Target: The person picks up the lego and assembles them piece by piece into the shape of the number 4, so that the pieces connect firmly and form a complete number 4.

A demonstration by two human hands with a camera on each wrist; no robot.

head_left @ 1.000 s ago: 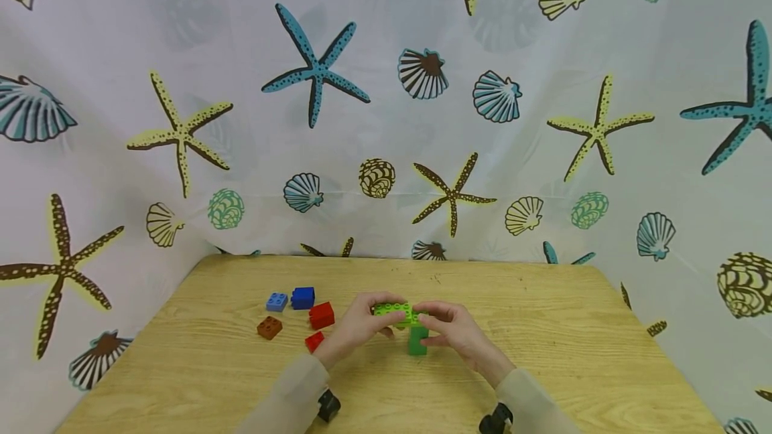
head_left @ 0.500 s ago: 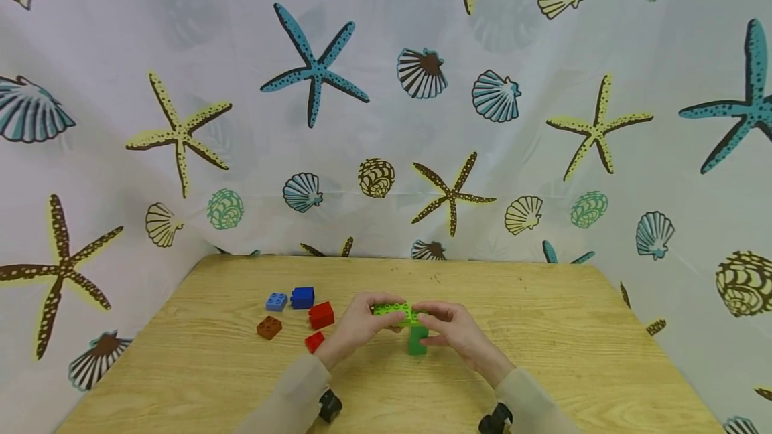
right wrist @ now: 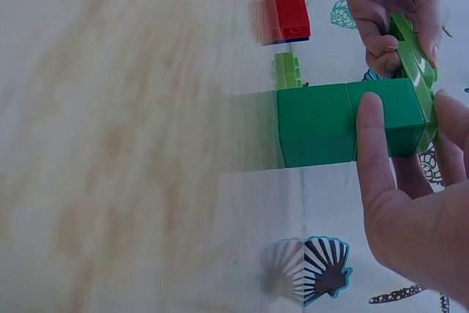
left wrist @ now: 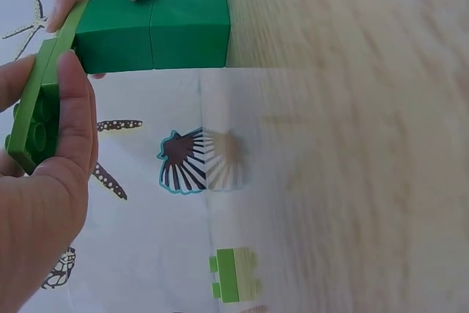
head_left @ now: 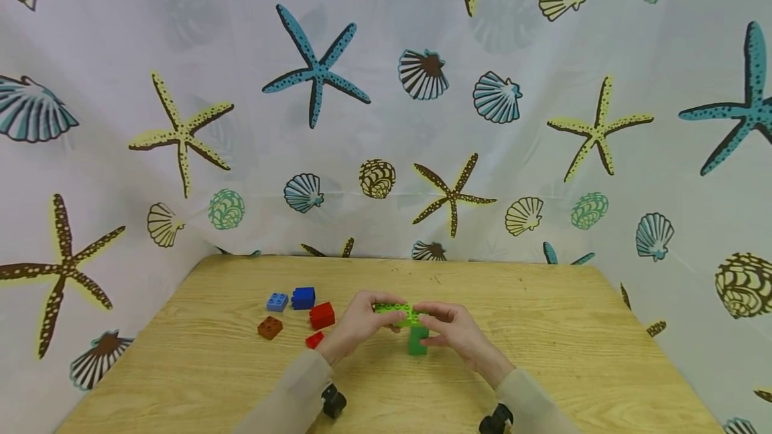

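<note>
Two dark green toy bricks (right wrist: 315,126) stand stacked on the wooden table in front of the person. On top lies a long light green studded part (head_left: 391,312), reaching left past the stack; whether it is one brick or two I cannot tell. My left hand (head_left: 356,327) grips this overhanging end, thumb on the near side and fingers behind, and its hollow underside shows in the left wrist view. My right hand (head_left: 455,332) holds the stack's upper end, with its thumb (right wrist: 371,133) against the upper dark green brick and fingertips at the light green part.
Left of the hands lie a red brick (head_left: 322,315), a smaller red brick (head_left: 314,340), an orange-brown brick (head_left: 269,327), a light blue brick (head_left: 277,302) and a dark blue brick (head_left: 303,298). A small light green brick (left wrist: 229,275) also rests on the table. Patterned cloth hangs behind.
The left fingertips under the light green part have drawn up slightly. The right hand and the dark green stack look the same as before.
</note>
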